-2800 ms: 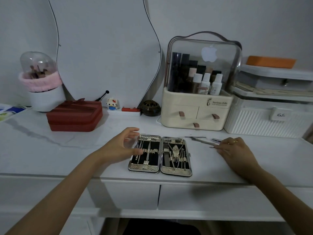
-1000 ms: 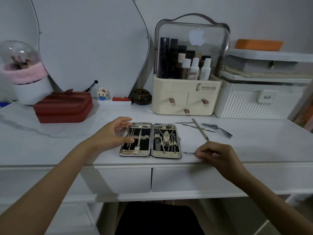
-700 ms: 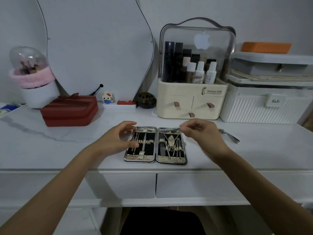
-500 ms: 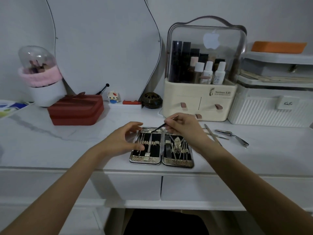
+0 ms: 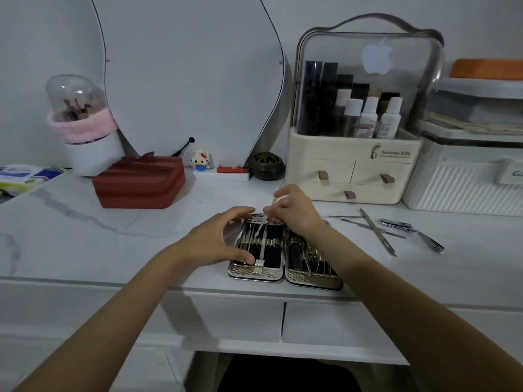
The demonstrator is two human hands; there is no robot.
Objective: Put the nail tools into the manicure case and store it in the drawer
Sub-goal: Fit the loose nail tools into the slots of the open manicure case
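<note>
The manicure case [image 5: 284, 273] lies open flat near the front edge of the white table, with several metal tools strapped into both black halves. My left hand [image 5: 215, 241] grips the case's left edge, thumb on the near corner. My right hand [image 5: 293, 212] pinches a thin metal nail tool [image 5: 263, 223] and holds it tip-down over the left half. To the right on the table lie a long nail file [image 5: 377, 236], thin metal sticks [image 5: 359, 223] and nail clippers [image 5: 411, 232].
Two shut drawers [image 5: 319, 325] sit under the table edge. A cream cosmetics organiser [image 5: 353, 176] stands behind the case, a white ribbed box [image 5: 464, 188] to its right. A red box [image 5: 140, 183], a brush holder [image 5: 85, 128] and a mirror [image 5: 186, 75] stand at the back left.
My right hand picked a thin tool off the table at the right and carried it left over the case. It now points the tool down into the left half. My left hand stayed on the case.
</note>
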